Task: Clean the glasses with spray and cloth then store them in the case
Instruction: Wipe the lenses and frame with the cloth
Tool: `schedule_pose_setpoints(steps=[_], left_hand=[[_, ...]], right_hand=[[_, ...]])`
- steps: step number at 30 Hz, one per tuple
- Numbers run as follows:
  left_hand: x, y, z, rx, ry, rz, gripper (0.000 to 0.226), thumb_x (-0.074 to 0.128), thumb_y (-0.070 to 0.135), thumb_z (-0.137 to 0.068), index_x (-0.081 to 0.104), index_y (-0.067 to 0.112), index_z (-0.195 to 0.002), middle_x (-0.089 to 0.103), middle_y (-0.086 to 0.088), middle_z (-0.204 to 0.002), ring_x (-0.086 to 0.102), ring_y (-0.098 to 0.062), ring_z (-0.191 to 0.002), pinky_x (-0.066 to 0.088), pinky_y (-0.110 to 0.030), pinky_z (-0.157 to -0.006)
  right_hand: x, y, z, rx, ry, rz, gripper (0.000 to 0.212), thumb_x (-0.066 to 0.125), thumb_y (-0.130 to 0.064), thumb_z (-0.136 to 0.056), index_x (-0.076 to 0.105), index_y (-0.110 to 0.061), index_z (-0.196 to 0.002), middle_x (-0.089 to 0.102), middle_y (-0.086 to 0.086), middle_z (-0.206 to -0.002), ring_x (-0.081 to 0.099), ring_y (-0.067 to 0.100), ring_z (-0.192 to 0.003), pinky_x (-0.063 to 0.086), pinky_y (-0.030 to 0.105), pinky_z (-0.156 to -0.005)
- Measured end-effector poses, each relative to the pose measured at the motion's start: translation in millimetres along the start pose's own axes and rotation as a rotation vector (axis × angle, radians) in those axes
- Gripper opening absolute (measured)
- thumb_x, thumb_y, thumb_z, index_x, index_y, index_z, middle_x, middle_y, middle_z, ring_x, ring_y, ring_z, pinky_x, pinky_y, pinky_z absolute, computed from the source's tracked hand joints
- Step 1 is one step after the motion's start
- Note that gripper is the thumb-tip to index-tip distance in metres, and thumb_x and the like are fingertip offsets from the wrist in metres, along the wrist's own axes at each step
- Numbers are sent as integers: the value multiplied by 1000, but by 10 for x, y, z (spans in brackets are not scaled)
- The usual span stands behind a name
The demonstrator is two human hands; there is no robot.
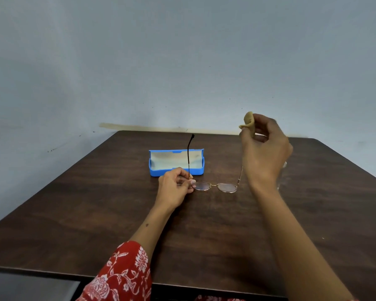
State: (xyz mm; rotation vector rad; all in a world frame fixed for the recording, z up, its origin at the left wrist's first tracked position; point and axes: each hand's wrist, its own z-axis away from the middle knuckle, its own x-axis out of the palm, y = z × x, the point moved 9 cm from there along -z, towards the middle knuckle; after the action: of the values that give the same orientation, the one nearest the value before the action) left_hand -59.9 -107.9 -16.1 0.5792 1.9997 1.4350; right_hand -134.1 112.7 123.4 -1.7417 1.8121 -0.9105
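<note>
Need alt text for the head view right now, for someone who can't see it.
A person's left hand pinches the hinge corner of gold-rimmed glasses with temples unfolded, while the right hand lifts a small tan cloth above them. An open blue case with nothing visible inside sits behind on the dark wooden table, near a pale wall.

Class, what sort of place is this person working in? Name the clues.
Probably a plain indoor room, at a table set against a wall: a dark wooden table, a bare pale wall, and little else in sight.
</note>
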Motion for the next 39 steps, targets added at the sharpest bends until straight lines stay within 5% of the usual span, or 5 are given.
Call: schedule_pose_setpoints(steps=[4, 12, 16, 20, 39], left_hand=[[3, -31, -14, -1, -3, 34, 15, 67, -1, -82, 60, 10, -75, 69, -8, -75, 71, -17, -73, 59, -29, -68], [-30, 41, 4, 58, -7, -29, 11, 61, 0, -86, 62, 8, -79, 68, -4, -70, 68, -6, -63, 55, -17, -59], [-41, 107, 24, 98, 0, -68, 12, 58, -3, -85, 62, 7, -82, 64, 3, -64, 62, 6, -51, 46, -8, -50], [-16, 18, -1, 43, -11, 14, 18, 63, -7, -81, 60, 10, -75, 66, -3, -69, 67, -4, -61, 54, -16, -57], [17, -13, -25, 33, -19, 50, 24, 62, -8, -82, 56, 12, -69, 65, -6, -71, 67, -11, -69, 58, -24, -64]], right_hand=[[277, -89, 357, -266, -122, 116, 29, 65, -2, -77, 69, -10, -104, 69, 0, -93, 64, 22, -80, 52, 33, -78], [1001, 778, 898, 287, -603, 142, 20, 74, -11, -78, 73, -10, -99, 73, 2, -84, 68, 10, -79, 57, 33, -77], [1059, 765, 882, 344, -583, 111, 21, 75, -7, -76, 72, -7, -96, 69, 3, -81, 65, 11, -74, 49, 8, -51], [1067, 585, 710, 285, -516, 94, 14, 75, -10, -74, 72, -12, -88, 68, -5, -75, 65, 8, -74, 53, 20, -73], [1088, 286, 567, 176, -514, 67, 14, 67, -8, -76, 72, -10, -89, 68, -2, -71, 62, 11, -70, 52, 26, -73]])
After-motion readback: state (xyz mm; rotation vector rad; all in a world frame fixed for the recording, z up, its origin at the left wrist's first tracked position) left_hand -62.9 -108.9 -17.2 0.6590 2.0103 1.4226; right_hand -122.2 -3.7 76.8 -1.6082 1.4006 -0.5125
